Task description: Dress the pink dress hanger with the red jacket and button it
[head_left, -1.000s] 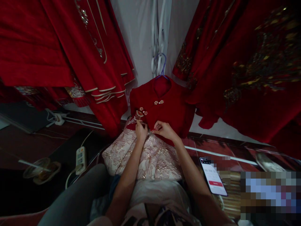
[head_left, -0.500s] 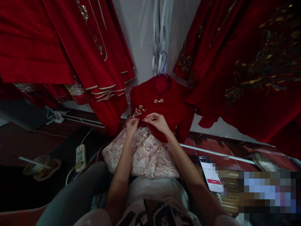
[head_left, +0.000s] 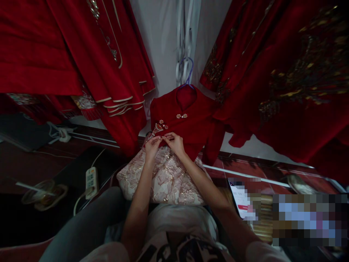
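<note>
A short red jacket [head_left: 196, 127] hangs by its neck on a purple hanger [head_left: 190, 72], its lower front reaching over my lap. Two beaded flower ornaments [head_left: 181, 116] join at its chest, and a tasselled brooch-like ornament [head_left: 158, 127] sits on the left side of the front. My left hand [head_left: 152, 146] is closed, pinching the jacket's front edge just under that ornament. Fingertip to fingertip with it, my right hand [head_left: 175, 143] pinches a small beaded fastener [head_left: 163, 137], mostly covered by the fingers. Pale pink brocade cloth [head_left: 171, 182] lies across my lap beneath both hands.
Red garments [head_left: 122, 72] hang at left, and more with gold embroidery [head_left: 300, 87] at right. A power strip [head_left: 92, 182] and a plastic cup with a straw [head_left: 40, 193] are on the dark surface at left. A lit phone [head_left: 241, 200] lies at right.
My right hand has moved left with the small beaded fastener, so its fingertips now meet those of my left hand. The view has shifted slightly.
</note>
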Demonstrator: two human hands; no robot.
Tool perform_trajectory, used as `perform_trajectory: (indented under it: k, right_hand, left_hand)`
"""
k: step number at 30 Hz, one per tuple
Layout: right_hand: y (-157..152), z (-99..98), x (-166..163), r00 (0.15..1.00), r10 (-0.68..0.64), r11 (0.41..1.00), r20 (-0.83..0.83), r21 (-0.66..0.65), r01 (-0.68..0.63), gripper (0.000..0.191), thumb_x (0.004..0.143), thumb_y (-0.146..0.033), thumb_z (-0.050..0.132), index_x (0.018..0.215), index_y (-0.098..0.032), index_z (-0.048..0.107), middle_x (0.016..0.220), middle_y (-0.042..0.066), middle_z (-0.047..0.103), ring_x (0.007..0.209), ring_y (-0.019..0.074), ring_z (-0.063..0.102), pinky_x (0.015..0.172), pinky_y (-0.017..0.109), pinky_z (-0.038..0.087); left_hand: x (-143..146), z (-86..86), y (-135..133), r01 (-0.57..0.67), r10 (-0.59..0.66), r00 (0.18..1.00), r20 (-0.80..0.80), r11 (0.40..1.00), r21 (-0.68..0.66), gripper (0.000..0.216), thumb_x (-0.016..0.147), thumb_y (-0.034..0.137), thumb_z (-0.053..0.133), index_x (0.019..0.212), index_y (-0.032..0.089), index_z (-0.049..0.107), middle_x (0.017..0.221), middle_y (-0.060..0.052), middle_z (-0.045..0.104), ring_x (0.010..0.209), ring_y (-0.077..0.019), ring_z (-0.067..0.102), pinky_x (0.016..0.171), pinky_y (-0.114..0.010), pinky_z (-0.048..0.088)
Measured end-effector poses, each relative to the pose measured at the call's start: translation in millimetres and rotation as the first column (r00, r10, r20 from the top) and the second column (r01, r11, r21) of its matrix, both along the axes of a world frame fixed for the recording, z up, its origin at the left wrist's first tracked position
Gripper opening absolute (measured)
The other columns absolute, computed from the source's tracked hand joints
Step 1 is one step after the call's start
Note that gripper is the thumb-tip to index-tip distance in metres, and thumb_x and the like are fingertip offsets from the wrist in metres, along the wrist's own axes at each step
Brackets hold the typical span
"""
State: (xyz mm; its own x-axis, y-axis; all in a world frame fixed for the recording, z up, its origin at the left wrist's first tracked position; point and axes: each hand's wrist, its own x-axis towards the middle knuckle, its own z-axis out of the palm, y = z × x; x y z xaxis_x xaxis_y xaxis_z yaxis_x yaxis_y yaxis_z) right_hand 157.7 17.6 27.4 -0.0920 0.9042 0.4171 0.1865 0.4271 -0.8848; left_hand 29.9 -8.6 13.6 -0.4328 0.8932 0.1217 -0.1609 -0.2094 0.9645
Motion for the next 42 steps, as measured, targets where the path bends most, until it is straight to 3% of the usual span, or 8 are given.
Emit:
perform_trajectory:
  k: [15,23,28,33,36,39,42]
  right_hand:
    - [-0.6,-1.6,-2.7,0.997,0.031,1.0,-0.064,0.007,-0.03,0.019,0.076,-0.035,0.068,0.086,-0.019,0.069,0.081,0.002,0.071,0.071,0.0137,0.067,0.07,0.025,0.055]
    - [0.0,-5.0,-4.1,0.999,-0.015,1.0,-0.049,-0.005,0.014,0.017,0.078,-0.033,0.066,0.088,-0.019,0.069,0.082,0.002,0.071,0.071,0.0137,0.066,0.065,0.024,0.054]
    - [1.4,-6.8,-3.1,0.999,-0.013,1.0,-0.047,0.007,0.013,0.016,0.079,-0.032,0.064,0.086,-0.019,0.068,0.083,0.002,0.07,0.072,0.0135,0.066,0.066,0.024,0.055]
    - [9.4,-11.4,-6.9,0.999,-0.033,0.998,0.033,0.047,0.032,0.013,0.081,-0.03,0.062,0.087,-0.018,0.065,0.085,0.003,0.068,0.074,0.0138,0.065,0.067,0.024,0.054]
    - [9.9,-13.3,-4.9,0.986,-0.037,0.996,0.164,0.088,0.023,0.009,0.084,-0.024,0.057,0.088,-0.017,0.061,0.088,0.006,0.066,0.076,0.0145,0.063,0.07,0.025,0.053]
    - [1.8,-13.8,11.4,0.97,-0.015,0.995,0.244,0.102,-0.01,0.013,0.083,-0.021,0.054,0.095,-0.017,0.059,0.092,0.007,0.065,0.077,0.0148,0.062,0.072,0.028,0.053]
    - [-9.8,-13.2,36.8,0.988,-0.036,0.998,0.151,0.053,0.028,0.016,0.082,-0.022,0.052,0.097,-0.018,0.058,0.092,0.006,0.065,0.078,0.0147,0.063,0.071,0.028,0.053]
  left_hand:
    - [-1.9,-4.9,6.2,-0.079,0.078,0.993,-0.09,0.997,-0.009,0.024,0.064,0.023,0.072,0.085,0.011,0.072,0.087,-0.008,0.073,0.079,-0.0161,0.068,0.085,-0.033,0.053]
    - [-0.4,-5.3,5.0,-0.083,0.085,0.977,-0.194,0.996,0.018,0.023,0.067,0.023,0.07,0.086,0.011,0.071,0.088,-0.01,0.074,0.079,-0.0167,0.068,0.082,-0.032,0.054]
    - [-0.6,-3.2,2.8,-0.096,0.105,0.93,-0.354,0.994,0.041,0.022,0.069,0.022,0.068,0.088,0.012,0.071,0.086,-0.01,0.074,0.076,-0.017,0.069,0.078,-0.032,0.055]
    - [-1.5,-5.9,4.4,-0.107,0.115,0.884,-0.452,0.993,0.044,0.019,0.071,0.026,0.068,0.085,0.014,0.071,0.083,-0.008,0.073,0.073,-0.017,0.068,0.075,-0.031,0.055]
    - [-2.8,-14.4,10.3,-0.085,0.099,0.893,-0.438,0.995,0.051,0.013,0.071,0.02,0.066,0.082,0.014,0.068,0.082,-0.007,0.071,0.074,-0.0155,0.066,0.076,-0.03,0.054]
    - [-7.7,-22.2,15.7,-0.186,0.205,0.892,-0.404,0.979,0.086,0.02,0.069,0.009,0.06,0.087,0.015,0.065,0.09,-0.007,0.069,0.078,-0.0141,0.064,0.075,-0.027,0.052]
    - [-16.2,-22.4,15.7,-0.288,0.309,0.861,-0.403,0.951,0.113,0.021,0.071,0.009,0.056,0.09,0.015,0.064,0.094,-0.007,0.068,0.081,-0.0145,0.063,0.078,-0.028,0.05]
